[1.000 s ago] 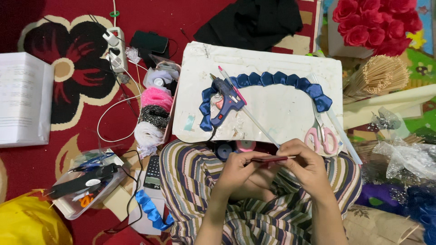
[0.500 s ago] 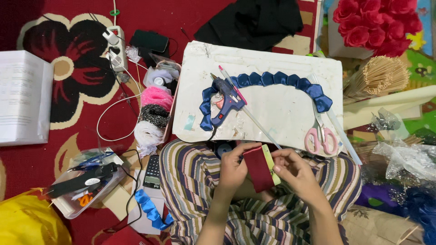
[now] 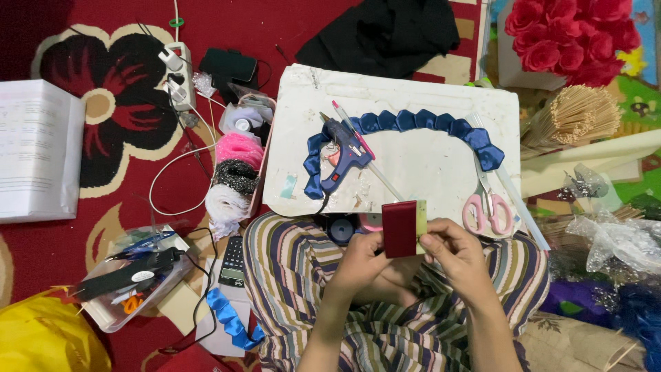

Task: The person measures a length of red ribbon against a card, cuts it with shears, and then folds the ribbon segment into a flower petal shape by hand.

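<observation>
Low in the frame, just right of centre, my left hand (image 3: 363, 256) and right hand (image 3: 456, 253) were both grasping one dark red ribbon piece (image 3: 400, 229), held upright between them above my striped lap (image 3: 303, 275). The left fingers pinched its left edge and lower corner; the right fingertips pressed its right edge, where a pale yellow-green strip (image 3: 421, 218) showed beside the red. I judged the ribbon light, thin and limp, somewhat slick like satin, so it wanted a pinch at the edges with both hands to stay flat; nothing about it looked fragile.

Just beyond my hands lay the white board (image 3: 413, 89) that served as my table. On it sat a blue glue gun (image 3: 342, 157), a pink pen (image 3: 354, 129), a curved chain of blue ribbon petals (image 3: 413, 122) and, at its lower right, pink scissors (image 3: 486, 207).

At the lower left of the frame a clear tray (image 3: 110, 313) held pens and a black tool; I could not tell what else was in it. A loose blue ribbon (image 3: 231, 320) lay near it. Left of the board a narrow pink box (image 3: 255, 186) held rolls of pink, black and white trim, with a tape roll at its far end.

Farther off, at the upper right, stood a bundle of sticks (image 3: 575, 114) and red roses (image 3: 571, 34); black cloth (image 3: 385, 31) lay at top centre.
</observation>
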